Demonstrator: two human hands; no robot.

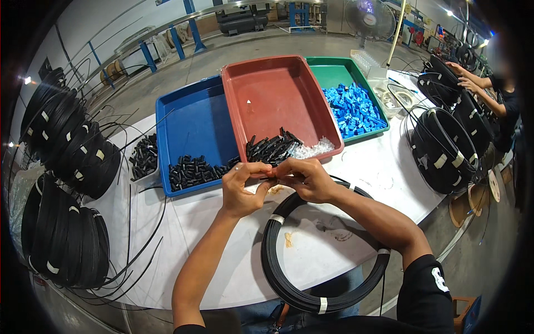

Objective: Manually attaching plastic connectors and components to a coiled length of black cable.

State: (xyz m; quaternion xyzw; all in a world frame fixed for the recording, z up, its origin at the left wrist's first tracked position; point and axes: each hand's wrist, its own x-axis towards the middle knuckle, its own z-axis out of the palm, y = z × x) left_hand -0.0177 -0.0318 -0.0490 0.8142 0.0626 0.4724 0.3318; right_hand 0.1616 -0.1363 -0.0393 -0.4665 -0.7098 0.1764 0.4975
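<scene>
My left hand (242, 192) and my right hand (311, 181) meet fingertip to fingertip just in front of the red tray (267, 89). Both are closed in a pinch around something small and dark, mostly hidden by the fingers. Below them a coil of black cable (269, 253), bound with white tape bands, lies at the table's near edge, partly under my right forearm. Inside the red tray, nearest my fingers, are a pile of black tubular parts (270, 147) and a heap of small clear pieces (314, 148).
A blue tray (192, 119) holds short black pieces (192, 171). A green tray (325, 65) holds blue connectors (353, 111). Black cable coils stack at left (67, 234) and right (445, 147), loose ends sticking out. At far right, another person's hands (470, 83) touch coils.
</scene>
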